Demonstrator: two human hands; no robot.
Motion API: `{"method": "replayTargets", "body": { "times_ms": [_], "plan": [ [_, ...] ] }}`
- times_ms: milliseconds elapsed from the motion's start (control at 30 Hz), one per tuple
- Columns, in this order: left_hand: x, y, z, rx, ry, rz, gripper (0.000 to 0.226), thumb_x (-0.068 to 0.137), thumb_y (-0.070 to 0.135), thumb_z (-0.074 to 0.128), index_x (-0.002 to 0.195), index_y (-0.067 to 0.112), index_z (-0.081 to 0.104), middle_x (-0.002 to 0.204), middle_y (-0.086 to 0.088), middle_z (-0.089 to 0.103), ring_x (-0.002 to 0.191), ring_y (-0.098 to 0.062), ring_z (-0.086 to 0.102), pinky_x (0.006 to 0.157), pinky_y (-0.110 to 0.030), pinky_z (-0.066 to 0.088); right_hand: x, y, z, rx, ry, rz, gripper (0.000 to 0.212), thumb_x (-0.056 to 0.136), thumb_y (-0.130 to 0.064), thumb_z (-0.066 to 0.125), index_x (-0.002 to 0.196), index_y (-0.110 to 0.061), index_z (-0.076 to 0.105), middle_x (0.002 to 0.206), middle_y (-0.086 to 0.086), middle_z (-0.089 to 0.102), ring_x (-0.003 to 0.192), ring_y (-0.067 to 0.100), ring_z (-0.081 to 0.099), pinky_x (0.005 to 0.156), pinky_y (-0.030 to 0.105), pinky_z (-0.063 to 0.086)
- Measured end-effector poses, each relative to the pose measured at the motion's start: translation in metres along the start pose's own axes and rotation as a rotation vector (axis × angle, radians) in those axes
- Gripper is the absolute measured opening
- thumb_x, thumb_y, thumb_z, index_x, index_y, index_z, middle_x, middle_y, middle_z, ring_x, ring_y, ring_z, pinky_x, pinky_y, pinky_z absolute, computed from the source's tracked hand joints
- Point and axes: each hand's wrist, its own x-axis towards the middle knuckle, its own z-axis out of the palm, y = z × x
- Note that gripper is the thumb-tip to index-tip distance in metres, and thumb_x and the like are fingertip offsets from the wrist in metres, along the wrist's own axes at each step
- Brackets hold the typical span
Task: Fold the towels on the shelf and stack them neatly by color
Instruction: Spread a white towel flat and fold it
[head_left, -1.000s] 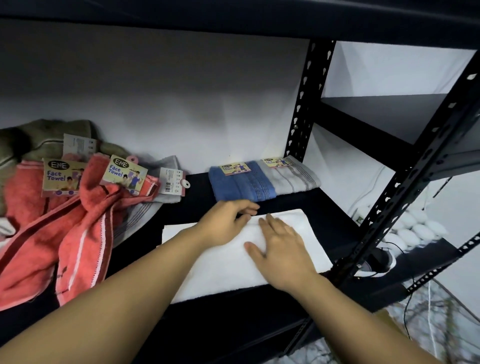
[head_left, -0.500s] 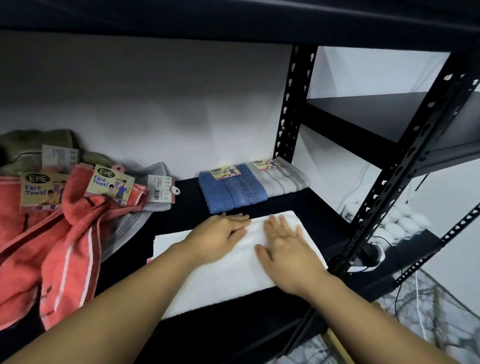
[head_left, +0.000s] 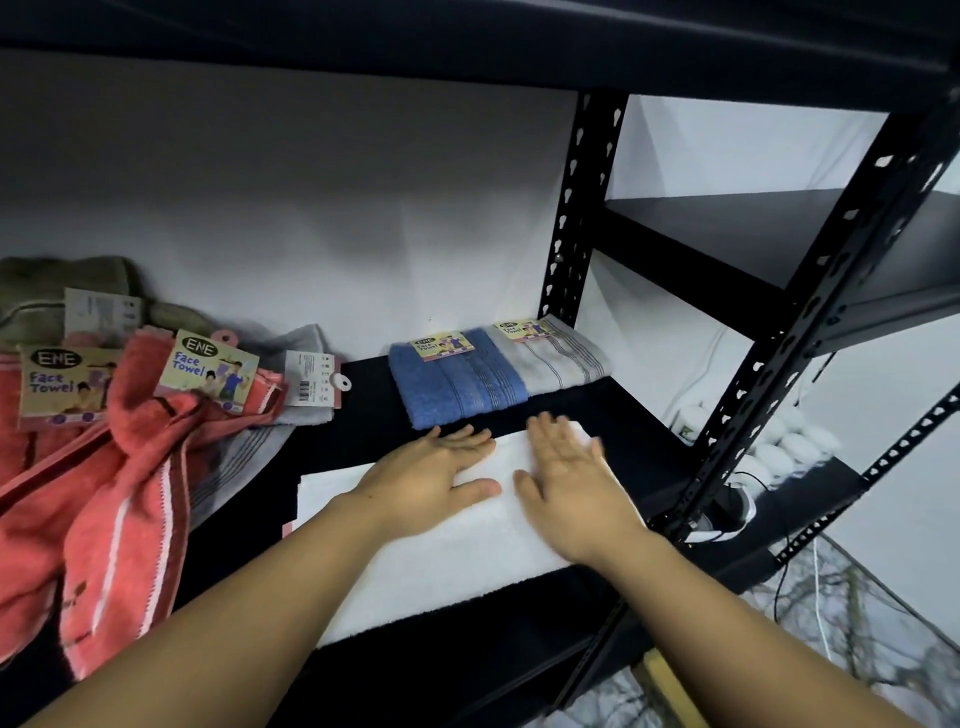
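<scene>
A folded white towel (head_left: 447, 566) lies flat on the black shelf (head_left: 613, 415) near its front edge. My left hand (head_left: 436, 478) and my right hand (head_left: 571, 483) both press flat on its far half, fingers straight, side by side. Behind them a folded blue towel (head_left: 457, 384) and a folded grey striped towel (head_left: 556, 358) sit next to each other against the wall, each with a paper label. On the left lies a loose heap of coral-red towels (head_left: 104, 478) with labels, a grey towel (head_left: 249, 447) under them and an olive towel (head_left: 67, 291) behind.
A black perforated upright (head_left: 576, 208) stands at the back right and another upright (head_left: 779, 384) at the front right corner. The shelf above hangs low overhead. To the right, a lower shelf holds white round objects (head_left: 784, 447) and cables.
Both hands slid a little farther back across the white towel, and the left fingers straightened flat. The view shifted slightly, so the heap on the left sits nearer the frame edge.
</scene>
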Motion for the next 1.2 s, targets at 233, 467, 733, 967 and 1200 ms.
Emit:
{"method": "replayTargets", "body": {
  "times_ms": [233, 467, 733, 967, 1200],
  "plan": [
    [-0.004, 0.000, -0.001, 0.046, -0.012, 0.013, 0.066, 0.103, 0.060, 0.041, 0.161, 0.032, 0.027, 0.166, 0.021, 0.015, 0.153, 0.005, 0.004, 0.128, -0.027, 0.001, -0.003, 0.027, 0.003, 0.000, -0.048, 0.038, 0.082, 0.101, -0.068, 0.023, 0.166, -0.022, 0.001, 0.173, -0.008, -0.009, 0.157, 0.005, -0.013, 0.128, 0.045, -0.009],
    [-0.020, 0.013, -0.022, 0.067, 0.245, -0.058, 0.046, 0.098, 0.043, 0.059, 0.142, 0.029, 0.059, 0.149, 0.014, 0.055, 0.139, -0.007, 0.047, 0.115, -0.026, 0.037, 0.023, 0.024, -0.008, -0.046, -0.137, 0.040, 0.083, 0.102, -0.066, 0.019, 0.165, -0.016, -0.004, 0.173, 0.000, -0.011, 0.158, 0.015, -0.016, 0.126, 0.056, -0.012],
    [-0.084, 0.003, -0.016, 0.224, 0.043, -0.401, 0.081, 0.091, 0.058, 0.009, 0.164, 0.023, 0.016, 0.172, 0.003, 0.009, 0.158, -0.014, 0.004, 0.129, -0.041, 0.001, 0.021, -0.058, 0.013, 0.059, -0.113, -0.283, 0.065, 0.108, -0.051, 0.027, 0.166, -0.028, 0.008, 0.174, -0.002, -0.003, 0.159, 0.015, -0.010, 0.127, 0.056, -0.006],
    [-0.096, -0.009, -0.013, 0.235, 0.021, -0.420, 0.072, 0.103, 0.061, 0.013, 0.164, 0.028, -0.004, 0.171, 0.007, -0.012, 0.156, -0.008, -0.014, 0.127, -0.038, -0.010, 0.034, -0.031, 0.011, -0.051, -0.188, -0.297, 0.071, 0.098, -0.076, 0.017, 0.161, -0.049, -0.003, 0.170, -0.012, -0.019, 0.156, 0.006, -0.019, 0.125, 0.049, -0.017],
    [-0.098, -0.007, -0.011, 0.213, 0.040, -0.414, 0.086, 0.095, 0.079, 0.013, 0.164, 0.031, -0.002, 0.170, 0.011, -0.012, 0.156, -0.006, -0.014, 0.128, -0.038, -0.009, 0.045, 0.036, -0.009, 0.022, -0.149, -0.134, 0.083, 0.097, -0.077, 0.024, 0.165, -0.033, 0.005, 0.172, -0.012, -0.008, 0.156, 0.004, -0.015, 0.126, 0.051, -0.012]
  ]
}}
